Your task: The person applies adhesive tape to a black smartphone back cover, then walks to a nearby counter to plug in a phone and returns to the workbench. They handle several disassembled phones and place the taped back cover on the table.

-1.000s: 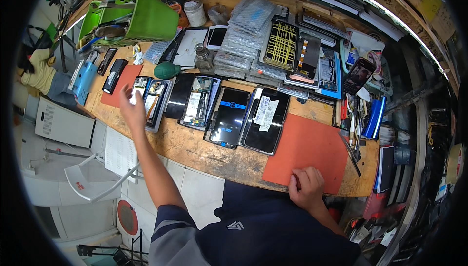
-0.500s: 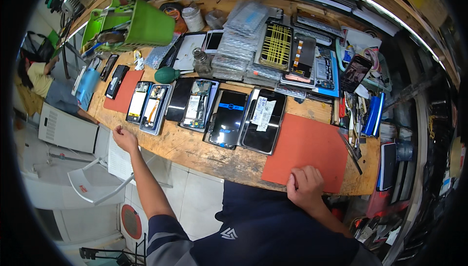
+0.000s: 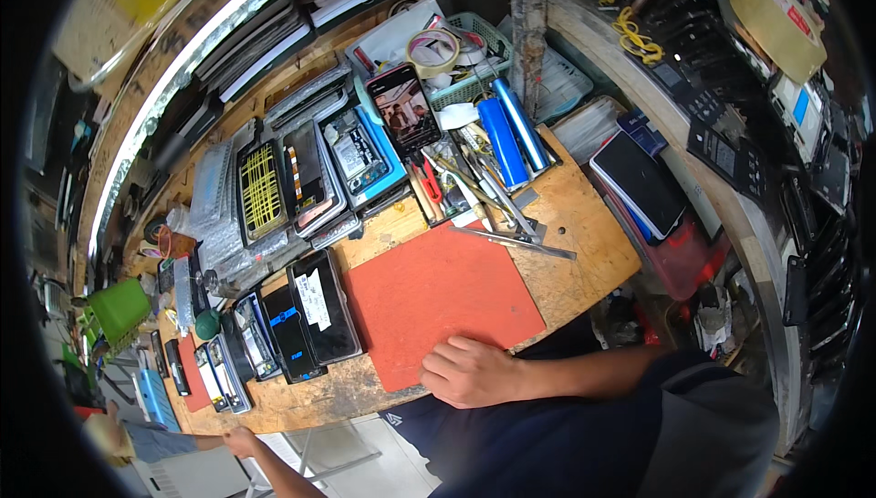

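Observation:
My right hand (image 3: 470,372) rests on the front edge of a red mat (image 3: 438,293), its fingers curled and nothing seen in them. At the lower left, my left hand (image 3: 242,443) is by the bench's front edge, fingers loosely closed with nothing visible in them. Left of the mat lies a black phone with a white handwritten label (image 3: 313,302). Beside that is a dark phone with blue strips (image 3: 286,326). Farther left are opened phones with bare inner parts (image 3: 255,338). Metal tweezers (image 3: 520,244) lie across the mat's far right corner.
Behind the mat stand a holder of hand tools (image 3: 470,183), blue rolls (image 3: 504,142) and a propped, lit phone (image 3: 403,110). Bubble-wrapped packs (image 3: 212,192) are stacked farther left. A green basket (image 3: 119,306) sits at the far end, near another person's arm (image 3: 169,439). Shelving (image 3: 721,188) borders the right.
My view has swung right, so the bench and its phones appear farther left. My right hand still rests at the mat's front edge, now turned with its back upward. My left hand stays near the bench edge.

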Demonstrator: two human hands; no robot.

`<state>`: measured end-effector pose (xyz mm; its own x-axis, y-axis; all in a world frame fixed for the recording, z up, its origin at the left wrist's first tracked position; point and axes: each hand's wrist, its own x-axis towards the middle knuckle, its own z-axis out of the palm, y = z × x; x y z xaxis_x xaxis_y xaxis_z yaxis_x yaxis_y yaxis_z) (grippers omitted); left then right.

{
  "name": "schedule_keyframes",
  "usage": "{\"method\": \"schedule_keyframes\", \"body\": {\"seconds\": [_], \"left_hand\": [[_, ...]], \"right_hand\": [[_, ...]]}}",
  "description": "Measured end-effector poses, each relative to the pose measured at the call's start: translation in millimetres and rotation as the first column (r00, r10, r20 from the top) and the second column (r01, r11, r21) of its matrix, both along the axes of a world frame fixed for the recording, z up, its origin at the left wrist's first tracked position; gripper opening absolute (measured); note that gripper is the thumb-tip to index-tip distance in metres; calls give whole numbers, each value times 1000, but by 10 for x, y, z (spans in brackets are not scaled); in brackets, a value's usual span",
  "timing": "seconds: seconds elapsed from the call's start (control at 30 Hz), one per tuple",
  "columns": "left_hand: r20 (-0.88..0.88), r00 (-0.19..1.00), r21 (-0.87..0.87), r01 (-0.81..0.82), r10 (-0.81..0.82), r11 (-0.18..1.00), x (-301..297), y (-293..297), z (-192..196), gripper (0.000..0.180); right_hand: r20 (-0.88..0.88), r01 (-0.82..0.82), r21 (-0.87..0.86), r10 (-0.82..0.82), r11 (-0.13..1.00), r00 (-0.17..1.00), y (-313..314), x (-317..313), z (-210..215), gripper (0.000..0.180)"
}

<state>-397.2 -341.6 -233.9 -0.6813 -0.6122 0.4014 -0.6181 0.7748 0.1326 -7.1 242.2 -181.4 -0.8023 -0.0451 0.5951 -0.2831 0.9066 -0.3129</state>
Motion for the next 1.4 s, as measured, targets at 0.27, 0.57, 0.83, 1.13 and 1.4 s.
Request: {"method": "schedule_keyframes", "body": {"seconds": [0.27, 0.57, 0.83, 1.13, 1.4], "left_hand": [[-210, 920, 899, 314, -331, 305, 1174, 1189, -1139, 41], [-276, 870, 767, 456, -409, 451, 3445, 1776, -1172, 46], [270, 835, 223, 430, -479, 875, 4089, 2334, -766, 89], [217, 848, 312, 409, -483, 858, 4103, 2267, -694, 88], [148, 834, 321, 468, -532, 823, 3976, 2386, -732, 87]], "right_hand": [[-71, -44, -35, 42, 998, 997, -4, 31, -78, 10], [-50, -137, -28, 136, 990, 989, 42, 41, -39, 13], [-85, -68, 3, 68, 998, 994, -14, -4, -58, 17], [-151, 13, -1, -13, 1000, 989, -101, 37, -38, 10], [-120, -25, -48, 19, 999, 993, -67, 28, -41, 11]]}}
